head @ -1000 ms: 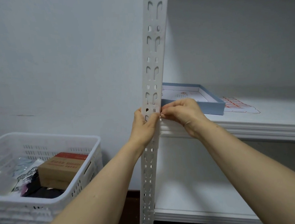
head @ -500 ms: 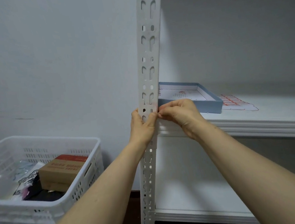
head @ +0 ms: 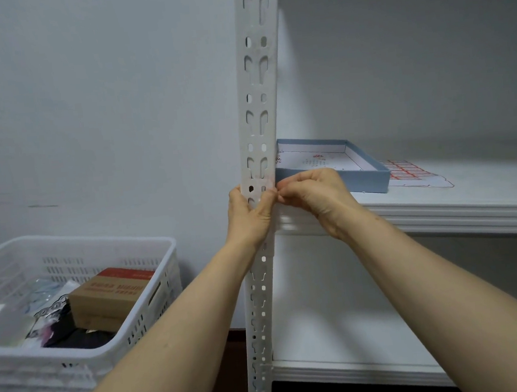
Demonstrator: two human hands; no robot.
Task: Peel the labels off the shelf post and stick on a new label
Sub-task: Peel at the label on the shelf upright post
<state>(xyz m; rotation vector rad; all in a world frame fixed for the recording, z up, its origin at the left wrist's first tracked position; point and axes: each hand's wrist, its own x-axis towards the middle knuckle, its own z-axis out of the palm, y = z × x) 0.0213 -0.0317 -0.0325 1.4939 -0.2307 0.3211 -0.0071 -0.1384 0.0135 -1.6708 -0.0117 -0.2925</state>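
- My left hand point(head: 250, 215) wraps the post point(head: 260, 102) from the left, thumb across its front face, closed around it just above the upper shelf's edge.
- My right hand point(head: 312, 195) sits just beside it on the right, fingertips point(head: 282, 193) bunched together against the post's right edge, touching my left thumb. They pinch at that edge, but whether a label is between them is too small for me to tell.
- I cannot make out any label on the post; there is only a faint reddish smudge on its face just above my hands.
- The post is one white slotted upright, running from the top of my view to the bottom and leaning a little to the right at the top.
- Two white shelves meet it on the right: the upper shelf point(head: 458, 209) at hand height, the lower shelf point(head: 344, 366) near the bottom.
- On the upper shelf, one shallow blue tray point(head: 371, 173) lies just behind my right hand, its left end hidden by the post.
- Right of the tray, touching or nearly so, one label sheet point(head: 411, 174) lies flat, printed with rows of red labels.
- To the left, well apart from the post, one white crate point(head: 153, 298) stands against the wall.
- In the crate I count one brown box point(head: 110, 299) with a red top strip, lying beside some clear packets and dark items I cannot count.
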